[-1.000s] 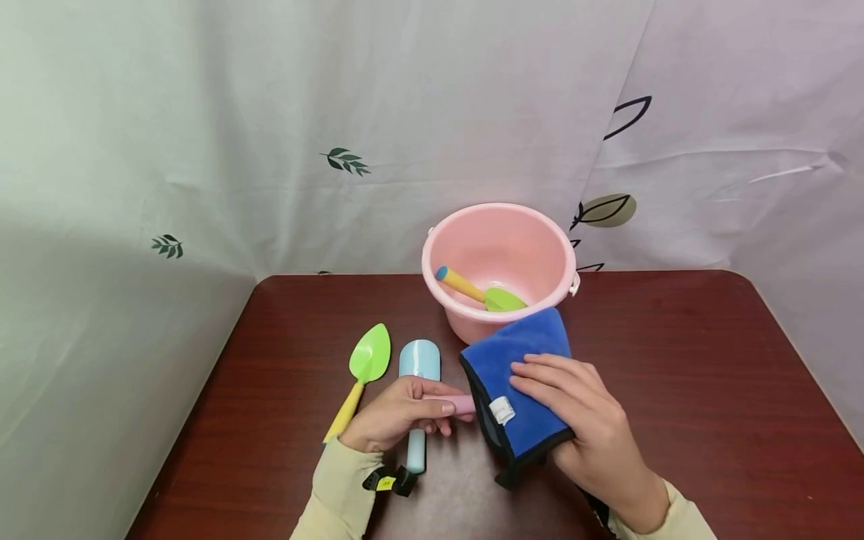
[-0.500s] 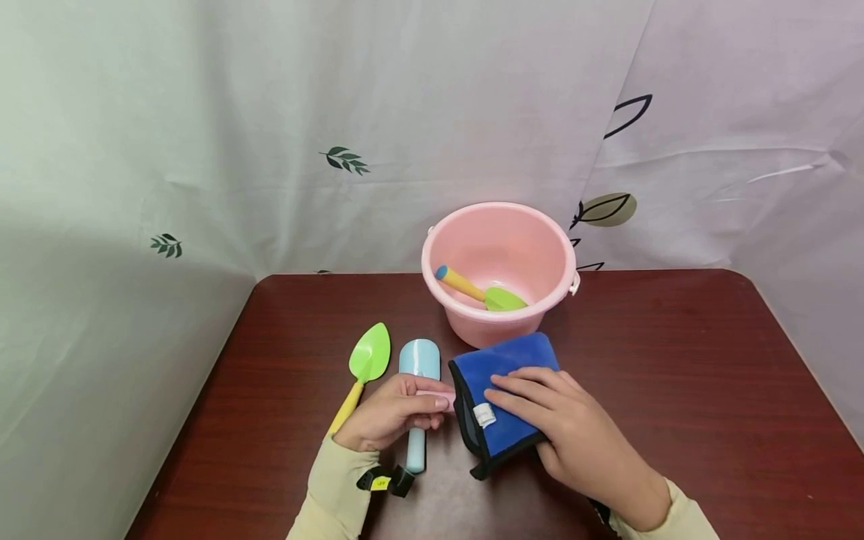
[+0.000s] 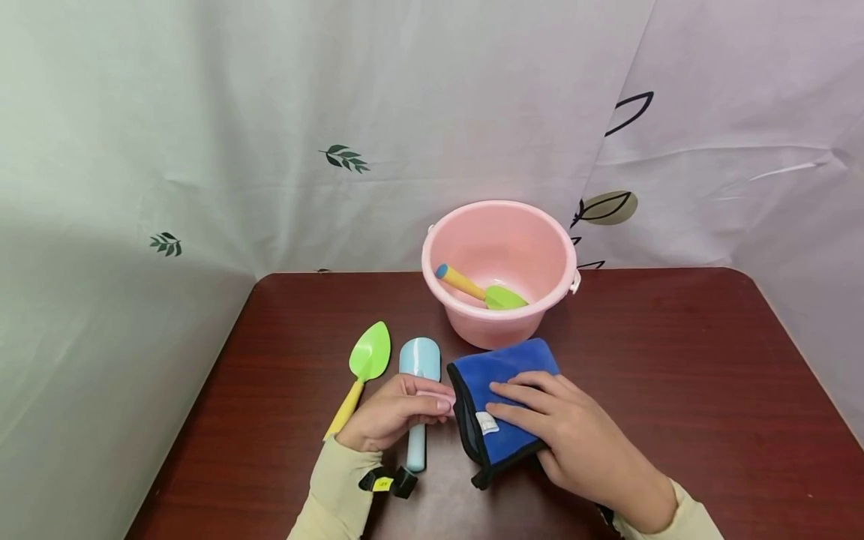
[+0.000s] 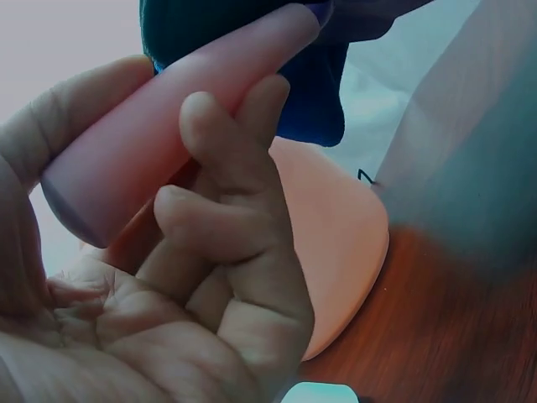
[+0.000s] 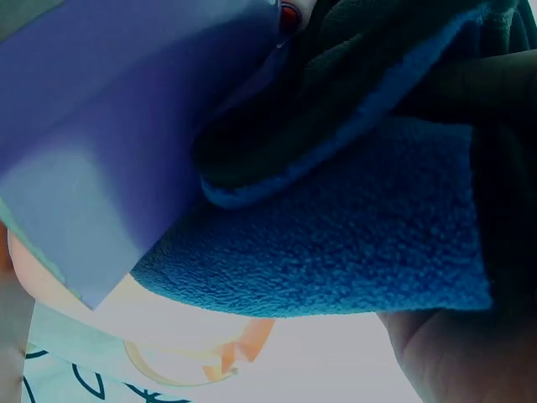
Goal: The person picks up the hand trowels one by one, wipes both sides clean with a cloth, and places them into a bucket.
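Note:
My left hand grips a pink handle, fingers curled beneath it and thumb along its other side. A blue cloth with black edging and a white tag is folded at the handle's far end. My right hand holds this cloth, fingers spread over the top and thumb partly hidden below. In the right wrist view, a smooth purple surface lies against the cloth's fold; most of the piece is hidden in the head view.
A pink bucket stands behind the cloth, with a green and yellow trowel inside. On the table, a light blue scoop lies partly under my left hand, and another green trowel lies left of it.
The cloth and my right hand have moved left and toward me, closer to my left hand, which has shifted slightly left. Less of the pink handle shows between them.

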A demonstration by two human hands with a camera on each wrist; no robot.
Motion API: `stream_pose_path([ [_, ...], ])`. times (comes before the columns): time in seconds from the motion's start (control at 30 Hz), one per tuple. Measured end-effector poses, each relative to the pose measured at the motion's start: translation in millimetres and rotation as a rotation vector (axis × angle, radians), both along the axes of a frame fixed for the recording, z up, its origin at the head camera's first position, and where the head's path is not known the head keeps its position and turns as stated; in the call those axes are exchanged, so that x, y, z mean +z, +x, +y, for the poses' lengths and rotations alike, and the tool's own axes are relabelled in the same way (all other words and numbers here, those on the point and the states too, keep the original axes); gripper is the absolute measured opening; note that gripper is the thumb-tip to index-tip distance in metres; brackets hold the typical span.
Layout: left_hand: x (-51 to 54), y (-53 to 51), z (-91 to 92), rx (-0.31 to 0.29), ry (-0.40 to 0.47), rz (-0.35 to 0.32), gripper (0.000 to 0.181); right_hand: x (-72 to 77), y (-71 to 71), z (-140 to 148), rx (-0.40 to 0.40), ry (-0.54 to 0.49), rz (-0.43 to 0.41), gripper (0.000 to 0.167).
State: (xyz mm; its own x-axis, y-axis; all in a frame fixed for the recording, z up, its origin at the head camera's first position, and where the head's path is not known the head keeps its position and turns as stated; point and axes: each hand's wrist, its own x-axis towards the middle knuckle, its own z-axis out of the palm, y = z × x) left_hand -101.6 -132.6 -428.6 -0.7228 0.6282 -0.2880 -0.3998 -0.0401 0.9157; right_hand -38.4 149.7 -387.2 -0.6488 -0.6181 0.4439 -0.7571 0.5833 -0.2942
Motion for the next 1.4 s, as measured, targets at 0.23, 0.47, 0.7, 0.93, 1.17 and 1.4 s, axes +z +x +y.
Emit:
stream_pose_path([
  [0.23,0.6,-0.4,-0.2,-0.049,0.017,0.016,0.033,0.3,-0.3,-1,0.007,0.023,0.005,0.070],
  [0.47,3.3,-0.3,-1.4,-0.030,0.008,0.033,0.040,-1.7,-1.4,-3,0.020,0.016,0.043,0.069],
  [0.7,7.2,-0.3,-2.9,0.031,0.020,0.013,0.042,-3.4,-2.0,-3,0.005,0.041,0.010,0.069],
  [0.93,8.0,-1.4,-4.7,0.022,0.050,0.031,0.041,-0.9,-3.4,2,-0.008,0.074,-0.025,0.069],
  [1.17,9.8,-3.3,-13.2,0.048,0.100,0.017,0.038,3.5,-7.4,12,-0.058,0.082,0.042,0.068],
  [1.4,10.6,-5.7,-19.7,0.063,0.118,0.051,0.033,4.3,-8.3,20,-0.121,0.105,0.079,0.064],
])
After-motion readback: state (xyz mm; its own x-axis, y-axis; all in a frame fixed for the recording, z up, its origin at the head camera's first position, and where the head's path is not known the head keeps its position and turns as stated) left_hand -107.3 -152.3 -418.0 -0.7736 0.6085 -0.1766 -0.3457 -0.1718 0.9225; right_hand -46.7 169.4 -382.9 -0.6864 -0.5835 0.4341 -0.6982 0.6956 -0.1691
